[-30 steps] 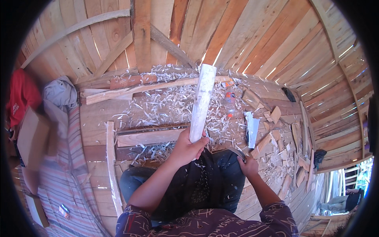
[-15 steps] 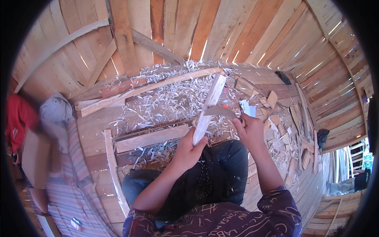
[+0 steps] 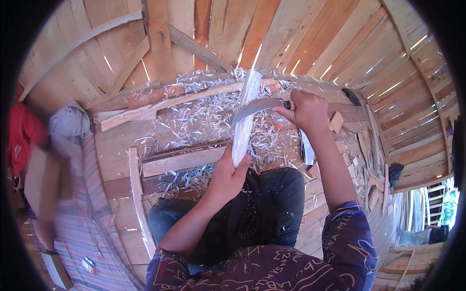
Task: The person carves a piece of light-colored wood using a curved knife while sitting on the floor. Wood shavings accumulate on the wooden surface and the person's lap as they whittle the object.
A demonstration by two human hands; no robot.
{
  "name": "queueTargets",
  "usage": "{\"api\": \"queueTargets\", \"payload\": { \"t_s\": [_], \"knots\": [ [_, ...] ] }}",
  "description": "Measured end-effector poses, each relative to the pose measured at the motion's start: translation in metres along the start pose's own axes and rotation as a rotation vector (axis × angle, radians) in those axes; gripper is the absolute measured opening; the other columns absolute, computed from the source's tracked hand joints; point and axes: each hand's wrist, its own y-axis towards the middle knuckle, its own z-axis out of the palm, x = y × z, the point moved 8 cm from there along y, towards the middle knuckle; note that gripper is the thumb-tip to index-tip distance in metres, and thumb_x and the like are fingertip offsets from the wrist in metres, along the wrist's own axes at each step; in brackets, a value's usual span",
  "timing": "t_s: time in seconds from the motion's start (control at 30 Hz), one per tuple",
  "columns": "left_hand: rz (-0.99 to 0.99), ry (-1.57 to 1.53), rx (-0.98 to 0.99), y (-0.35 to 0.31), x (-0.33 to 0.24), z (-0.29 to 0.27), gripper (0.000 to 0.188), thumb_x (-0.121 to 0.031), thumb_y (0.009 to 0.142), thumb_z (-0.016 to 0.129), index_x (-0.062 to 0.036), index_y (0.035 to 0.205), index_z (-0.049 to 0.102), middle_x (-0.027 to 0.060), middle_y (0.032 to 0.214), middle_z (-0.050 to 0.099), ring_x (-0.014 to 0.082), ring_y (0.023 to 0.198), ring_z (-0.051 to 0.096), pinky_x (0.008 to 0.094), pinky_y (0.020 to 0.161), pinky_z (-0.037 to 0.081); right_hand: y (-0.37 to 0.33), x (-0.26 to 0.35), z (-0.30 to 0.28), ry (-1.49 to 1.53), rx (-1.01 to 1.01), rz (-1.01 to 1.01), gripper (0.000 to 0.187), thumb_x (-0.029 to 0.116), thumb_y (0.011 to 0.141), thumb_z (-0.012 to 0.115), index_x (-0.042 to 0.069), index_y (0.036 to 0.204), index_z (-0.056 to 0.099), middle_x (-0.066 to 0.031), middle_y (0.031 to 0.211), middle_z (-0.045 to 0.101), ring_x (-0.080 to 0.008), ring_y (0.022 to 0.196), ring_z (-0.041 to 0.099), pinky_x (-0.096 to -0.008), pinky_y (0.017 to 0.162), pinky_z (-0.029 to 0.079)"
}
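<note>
A plank floor (image 3: 114, 167) carries shavings (image 3: 204, 119), boards (image 3: 184, 161) and striped cloth (image 3: 90, 228).

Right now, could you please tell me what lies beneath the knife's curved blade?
Beneath the curved knife blade in the right hand is the pale wooden stick, with wood shavings on the plank floor below. The stick's stretch under the blade is hidden.

The right hand (image 3: 309, 110) hides most of the knife handle (image 3: 288, 105).
</note>
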Motion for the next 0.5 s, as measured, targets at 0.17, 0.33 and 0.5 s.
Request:
{"api": "queueTargets", "payload": {
  "t_s": [0.17,0.33,0.5],
  "knots": [
    [-0.308,-0.266,0.121,-0.002,0.003,-0.003,0.031,-0.021,0.093,0.051,0.0007,0.115,0.045,0.0074,0.067,0.054,0.0143,0.047,0.053,0.0287,0.044,0.043,0.013,0.004,0.010,-0.037,0.061,0.005,0.064,0.071,0.068,0.057,0.008,0.058,0.051,-0.0075,0.051,0.051,-0.0256,0.050,0.057,-0.0357,0.047,0.045],
    [-0.518,-0.504,0.496,-0.048,0.010,0.041,0.021,-0.020,0.093,0.052,-0.0047,0.104,0.042,-0.0015,0.062,0.043,0.0068,0.041,0.043,0.0232,0.036,0.037,0.011,-0.112,-0.014,-0.119,0.058,0.787,0.061,0.063,0.080,0.050,0.004,0.078,0.065,-0.0188,0.070,0.063,-0.0359,0.071,0.063,-0.0435,0.061,0.048],
    [-0.386,-0.526,0.227,-0.012,0.005,0.006,0.018,-0.020,0.094,0.049,-0.0065,0.105,0.043,-0.0015,0.062,0.040,0.0059,0.041,0.039,0.0230,0.035,0.035,-0.043,-0.110,-0.028,-0.111,0.042,0.500,0.053,0.055,0.082,0.056,0.003,0.083,0.067,-0.0199,0.065,0.060,-0.0370,0.065,0.061,-0.0435,0.057,0.047]
  ]
}}
